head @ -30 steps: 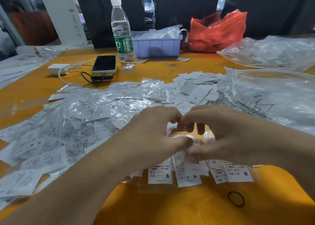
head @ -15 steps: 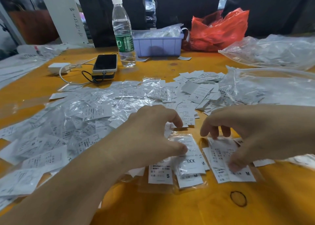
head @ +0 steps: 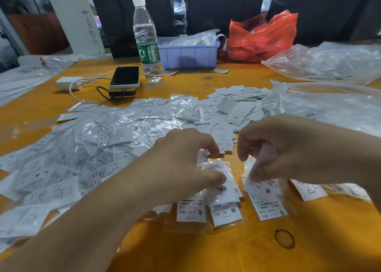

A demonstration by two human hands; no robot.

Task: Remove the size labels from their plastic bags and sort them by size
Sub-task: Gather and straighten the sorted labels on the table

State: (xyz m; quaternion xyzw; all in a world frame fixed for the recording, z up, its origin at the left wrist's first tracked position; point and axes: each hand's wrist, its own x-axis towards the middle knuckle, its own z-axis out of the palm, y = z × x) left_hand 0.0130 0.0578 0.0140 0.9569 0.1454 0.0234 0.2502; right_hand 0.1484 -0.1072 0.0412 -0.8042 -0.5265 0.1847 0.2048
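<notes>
Left hand (head: 181, 166) pinches the bagged XXL label (head: 221, 186); your right hand (head: 278, 154), at 3 o'clock, pinches an M label (head: 265, 186).

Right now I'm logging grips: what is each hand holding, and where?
Left hand pinches the bagged XXL label at its top; right hand pinches a loose label, upper part.

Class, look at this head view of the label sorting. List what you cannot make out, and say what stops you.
- Labels under the left hand: hidden by the hand.
- Label in the right hand: its size is covered by the fingers.
- Small print on the labels: too small to read.
- Contents of the red bag: opaque.
- Big clear bags: cut off by the right edge.
</notes>
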